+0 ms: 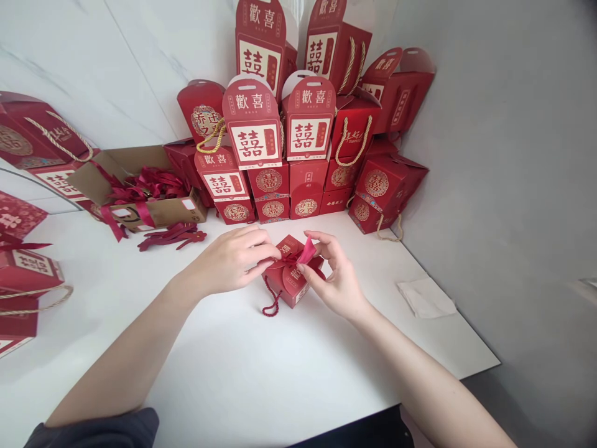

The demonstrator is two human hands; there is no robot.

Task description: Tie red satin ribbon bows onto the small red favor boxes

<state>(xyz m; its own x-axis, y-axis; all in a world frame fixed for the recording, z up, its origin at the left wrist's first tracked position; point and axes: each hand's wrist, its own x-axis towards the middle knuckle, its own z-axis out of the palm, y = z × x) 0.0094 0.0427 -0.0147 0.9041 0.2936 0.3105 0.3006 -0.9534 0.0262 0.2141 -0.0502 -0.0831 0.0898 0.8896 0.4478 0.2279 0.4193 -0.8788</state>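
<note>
A small red gift box (293, 287) sits on the white table in front of me, its top folded down and a dark red cord handle (270, 305) hanging at its left side. A red satin ribbon (306, 251) lies knotted across the top, with one bright loop or end standing up. From the left, my left hand (242, 258) is closed in a pinch on the ribbon by the knot; its fingertips are partly hidden. On the other side, my right hand (336, 277) holds the raised ribbon part between thumb and fingers, touching the box's right edge.
Stacked red gift boxes (308, 180) stand along the back wall. At back left, an open cardboard box (172, 214) holds many red ribbons, with several ribbons (172, 236) lying before it. More red boxes (30, 267) are at far left. A white cloth (426, 297) lies at right.
</note>
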